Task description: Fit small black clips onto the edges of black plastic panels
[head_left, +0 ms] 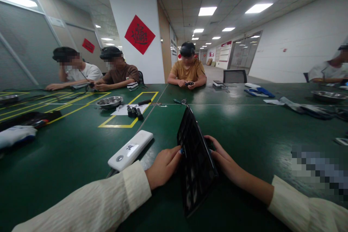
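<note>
A flat black tablet-like device (194, 159) stands on edge, tilted, on the green table (81, 159) in front of me. My left hand (163, 165) grips its left side with curled fingers. My right hand (224, 161) holds its right side, fingers partly hidden behind it. Both sleeves are cream. A white power bank (131, 149) lies just left of my left hand.
A metal bowl (110, 102), small black parts (134, 111) and a paper sit inside a yellow taped square. Other people sit at the far side and right edge. Gloves and cloth (301, 108) lie at the right, another bowl (328, 96) beyond.
</note>
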A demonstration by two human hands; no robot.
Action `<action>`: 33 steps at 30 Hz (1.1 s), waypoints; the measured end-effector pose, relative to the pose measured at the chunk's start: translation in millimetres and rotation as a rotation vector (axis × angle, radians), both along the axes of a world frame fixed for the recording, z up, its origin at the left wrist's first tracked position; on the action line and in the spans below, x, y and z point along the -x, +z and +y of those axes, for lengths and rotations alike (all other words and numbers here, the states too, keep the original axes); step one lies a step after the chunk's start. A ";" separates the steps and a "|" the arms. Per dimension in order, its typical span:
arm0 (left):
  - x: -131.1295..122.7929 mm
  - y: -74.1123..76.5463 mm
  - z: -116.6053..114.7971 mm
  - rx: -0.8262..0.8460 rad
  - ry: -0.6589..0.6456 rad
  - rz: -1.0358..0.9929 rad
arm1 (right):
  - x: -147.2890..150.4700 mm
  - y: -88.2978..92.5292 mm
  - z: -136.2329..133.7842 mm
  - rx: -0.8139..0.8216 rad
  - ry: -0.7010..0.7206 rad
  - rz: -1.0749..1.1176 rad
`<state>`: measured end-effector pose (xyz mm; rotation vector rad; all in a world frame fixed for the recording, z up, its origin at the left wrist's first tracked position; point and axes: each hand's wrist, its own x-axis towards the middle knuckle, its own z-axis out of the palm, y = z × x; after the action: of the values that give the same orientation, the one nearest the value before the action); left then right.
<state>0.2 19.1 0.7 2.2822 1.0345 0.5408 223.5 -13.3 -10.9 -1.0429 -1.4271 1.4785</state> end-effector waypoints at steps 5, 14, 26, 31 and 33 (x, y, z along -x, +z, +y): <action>-0.3 -0.1 1.4 -0.003 0.017 0.009 | -1.0 0.0 0.3 -0.002 0.000 -0.015; 1.8 -4.0 2.9 -0.030 0.000 0.007 | -0.3 -1.2 0.1 -0.008 -0.019 -0.011; -0.4 -0.9 1.7 -0.001 0.033 0.018 | -2.3 -5.3 -3.7 -0.125 -0.019 -0.151; -0.5 -2.4 2.9 -0.015 0.092 0.030 | -4.8 -12.1 -5.1 -0.259 -0.082 -0.358; -0.4 -3.6 3.9 -0.030 0.113 0.033 | -4.9 -13.9 -5.3 -0.320 -0.103 -0.420</action>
<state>0.7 23.0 -3.0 2.2754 1.1842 0.5693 228.4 -18.6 -24.8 -1.2445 -1.7996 0.9471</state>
